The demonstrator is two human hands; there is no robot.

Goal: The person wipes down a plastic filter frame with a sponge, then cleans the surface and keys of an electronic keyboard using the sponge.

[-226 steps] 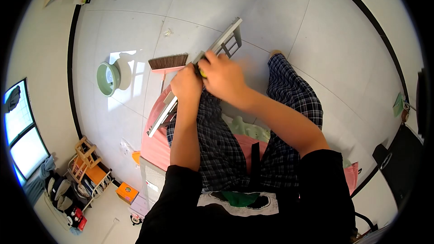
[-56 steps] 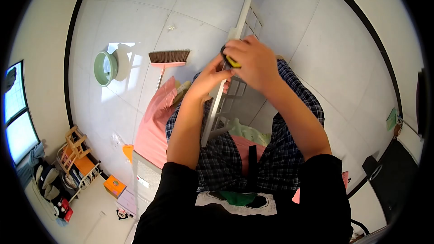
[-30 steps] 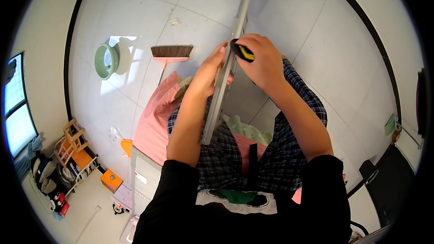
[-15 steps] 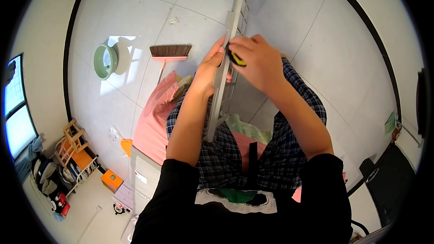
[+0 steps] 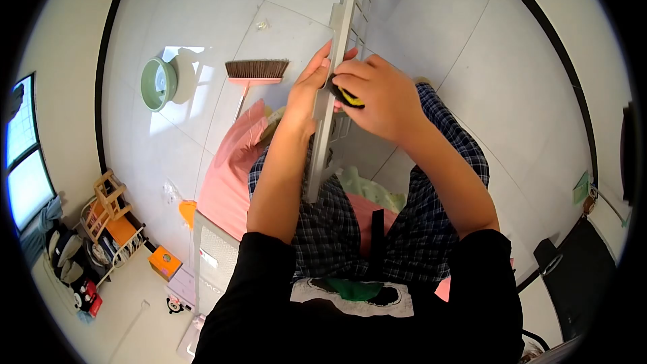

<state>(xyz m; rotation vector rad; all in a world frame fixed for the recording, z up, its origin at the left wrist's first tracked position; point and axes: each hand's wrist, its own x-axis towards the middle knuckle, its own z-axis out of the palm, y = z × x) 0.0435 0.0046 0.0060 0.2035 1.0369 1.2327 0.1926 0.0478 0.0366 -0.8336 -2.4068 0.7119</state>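
Observation:
A long pale grey frame with rungs along one side (image 5: 326, 141) stands nearly upright in front of me, its lower end over my checked trousers. My left hand (image 5: 312, 87) is wrapped round the frame from its left side, with fingertips showing on the right. In my right hand (image 5: 381, 98) is a black and yellow tool (image 5: 350, 98), its black end against the frame's right edge. The fingers curl over the tool and partly hide it.
A broom (image 5: 256, 70) with a pink head lies on the tiled floor, right of a green basin (image 5: 159, 84). Pink cloth (image 5: 232, 168) lies by my left leg. A small wooden stool (image 5: 110, 195) and an orange box (image 5: 165, 263) are at the lower left.
The frame has shifted up in the view and turned from a slant to nearly upright. My right hand and the tool have moved along its edge, now slightly left of a second ago.

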